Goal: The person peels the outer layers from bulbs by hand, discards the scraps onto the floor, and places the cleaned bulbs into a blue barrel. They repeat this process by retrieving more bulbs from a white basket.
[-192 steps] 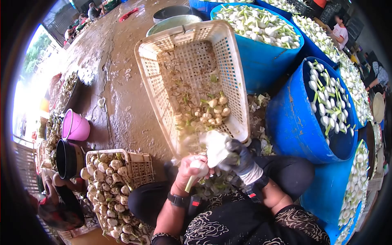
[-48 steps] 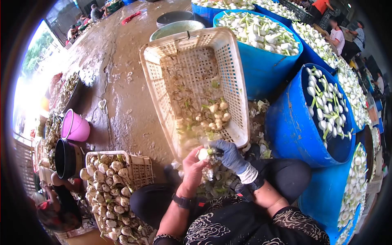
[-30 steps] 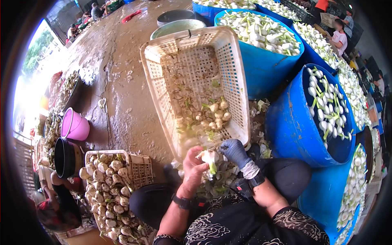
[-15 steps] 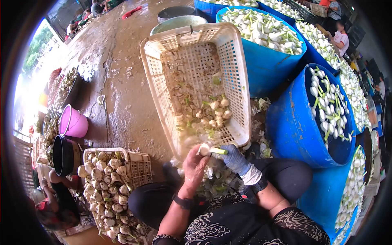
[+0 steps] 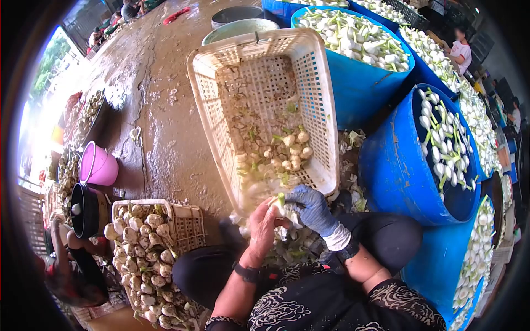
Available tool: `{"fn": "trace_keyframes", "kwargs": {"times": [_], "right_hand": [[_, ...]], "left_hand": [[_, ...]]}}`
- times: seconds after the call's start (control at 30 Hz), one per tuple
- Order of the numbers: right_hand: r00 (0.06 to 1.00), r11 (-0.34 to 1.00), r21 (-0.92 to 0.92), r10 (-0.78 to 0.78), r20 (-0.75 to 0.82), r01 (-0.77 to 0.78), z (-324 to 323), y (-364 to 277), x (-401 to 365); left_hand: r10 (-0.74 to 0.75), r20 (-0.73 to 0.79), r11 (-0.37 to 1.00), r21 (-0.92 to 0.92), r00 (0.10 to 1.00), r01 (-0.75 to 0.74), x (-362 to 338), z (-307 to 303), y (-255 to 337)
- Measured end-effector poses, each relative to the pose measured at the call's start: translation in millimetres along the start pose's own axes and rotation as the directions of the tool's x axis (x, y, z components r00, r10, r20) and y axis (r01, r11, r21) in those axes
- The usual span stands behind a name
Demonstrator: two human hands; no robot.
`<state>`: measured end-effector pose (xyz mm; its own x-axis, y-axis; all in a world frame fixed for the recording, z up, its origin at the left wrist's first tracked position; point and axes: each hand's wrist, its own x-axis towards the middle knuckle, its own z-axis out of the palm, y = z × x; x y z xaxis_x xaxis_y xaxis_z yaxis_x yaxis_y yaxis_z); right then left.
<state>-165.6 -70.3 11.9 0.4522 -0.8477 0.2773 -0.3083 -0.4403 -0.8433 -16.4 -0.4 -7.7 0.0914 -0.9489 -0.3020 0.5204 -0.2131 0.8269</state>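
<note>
A white bulb with a short green stem (image 5: 280, 201) is between my two hands, over the near edge of a white plastic basket (image 5: 334, 140). My bare left hand (image 5: 263, 225) has its fingers closed on the bulb. My right hand (image 5: 313, 211), in a blue-grey glove, is closed at the bulb's right side, around something dark and too small to make out. Inside the basket lie several unpeeled bulbs (image 5: 295, 151) and loose roots. Pale peelings (image 5: 292, 240) are heaped below my hands.
A crate of unpeeled bulbs (image 5: 144, 243) stands at the left, near a pink bucket (image 5: 99, 165) and a black bucket (image 5: 88, 212). Blue barrels (image 5: 395, 157) hold white bulbs at the right. A co-worker (image 5: 72, 265) sits at lower left; another person (image 5: 459, 52) is farther back right.
The bulb has turned, its green stem now pointing up instead of right. My gloved right hand has shifted slightly up and left. The co-worker's arm has moved, and something pale shows in the black bucket.
</note>
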Motion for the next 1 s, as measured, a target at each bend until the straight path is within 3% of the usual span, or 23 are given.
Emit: {"fn": "trace_keyframes", "kwargs": {"times": [0.07,0.17,0.23,0.33,0.4,0.5,0.6,0.67,0.73,0.8,0.83,0.87,0.93,0.97,1.0], "right_hand": [[0.999,0.993,0.103,0.049,0.022,-0.051,-3.0,-1.7,1.2],[0.988,0.986,0.073,0.151,0.025,-0.153,-3.5,-6.2,1.3],[0.993,0.992,0.051,0.115,-0.025,-0.114,1.2,-2.2,-1.3],[0.992,0.996,0.041,0.078,-0.099,-0.074,7.4,0.9,-3.3],[0.989,0.996,0.055,0.081,-0.126,-0.074,10.6,4.0,-4.4],[0.971,0.977,0.081,0.207,-0.123,-0.198,16.9,20.3,-5.8],[0.938,0.965,0.079,0.26,-0.227,-0.248,20.4,37.1,-7.7],[0.923,0.903,-0.189,0.374,-0.096,-0.385,17.9,40.4,-9.7],[0.934,0.889,-0.293,0.355,-0.044,-0.352,18.8,49.0,-16.7],[0.9,0.902,-0.118,0.426,0.097,-0.414,19.1,50.9,-24.4],[0.974,0.975,0.035,0.219,0.06,-0.221,21.4,51.7,-23.0],[0.973,0.974,0.037,0.221,0.063,-0.224,19.5,52.2,-24.8],[0.964,0.938,0.22,0.254,0.083,-0.266,3.1,23.7,-10.5],[0.994,0.98,0.174,0.104,-0.018,-0.1,2.0,21.3,-7.8],[0.994,0.98,0.173,0.105,-0.019,-0.1,-1.9,12.2,-5.3]], "left_hand": [[-0.027,0.027,1.0,0.008,0.999,0.027,-1.0,-2.9,0.1],[-0.052,0.031,0.998,0.019,0.998,0.051,-1.5,-0.7,1.5],[-0.081,0.115,0.983,-0.154,0.99,0.099,-3.1,3.5,5.9],[-0.036,0.11,0.999,-0.013,0.993,0.037,-4.5,8.0,10.7],[-0.071,0.075,0.995,-0.065,0.995,0.076,-4.1,8.5,13.6],[0.0,0.1,0.999,-0.034,0.995,0.003,-8.6,14.6,19.7],[0.003,0.125,0.996,-0.092,0.992,0.009,-12.2,17.6,21.8],[0.014,0.194,0.981,-0.192,0.981,0.024,-13.8,16.6,26.2],[0.023,0.227,0.978,-0.208,0.974,0.025,-9.2,5.5,19.9],[0.038,0.252,0.974,-0.225,0.967,0.02,-6.3,-0.9,19.0],[0.03,0.228,0.949,-0.312,0.973,0.044,-6.6,-1.9,20.4],[0.018,0.205,0.916,-0.396,0.979,0.066,-6.9,-2.4,21.2],[0.042,0.181,0.899,-0.436,0.983,0.041,-6.8,0.3,21.2],[0.042,0.151,0.894,-0.448,0.988,0.031,-7.3,1.8,22.2],[0.04,0.121,0.888,-0.46,0.992,0.02,-7.6,3.2,22.3]]}}
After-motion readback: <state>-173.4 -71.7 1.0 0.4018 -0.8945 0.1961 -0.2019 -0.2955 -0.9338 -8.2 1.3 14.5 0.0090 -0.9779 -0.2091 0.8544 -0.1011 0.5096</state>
